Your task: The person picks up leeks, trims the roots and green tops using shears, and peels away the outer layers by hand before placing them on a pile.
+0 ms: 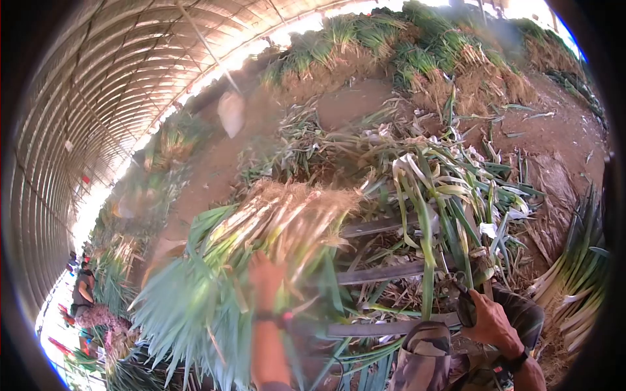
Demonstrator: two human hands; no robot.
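A big pile of green onions (290,225) lies in front of me, roots toward the far side and green leaves spread to the near left. My left hand (266,280) reaches over its stalks, smeared by motion, so its fingers do not show clearly. Low on the right, my right hand (492,322) is closed beside my camouflage-clad knee (422,355). A dark object shows at its fingertips; I cannot tell what it is. Loose, stripped leaves (427,241) hang over the slats just beyond that hand.
Flat slats (381,272) of a rack run between the pile and my legs. More green onions (577,280) lie at the right. Bundles (456,55) line the back, with leaf scraps on the soil. Another person (83,293) is at the far left under the arched roof (98,98).
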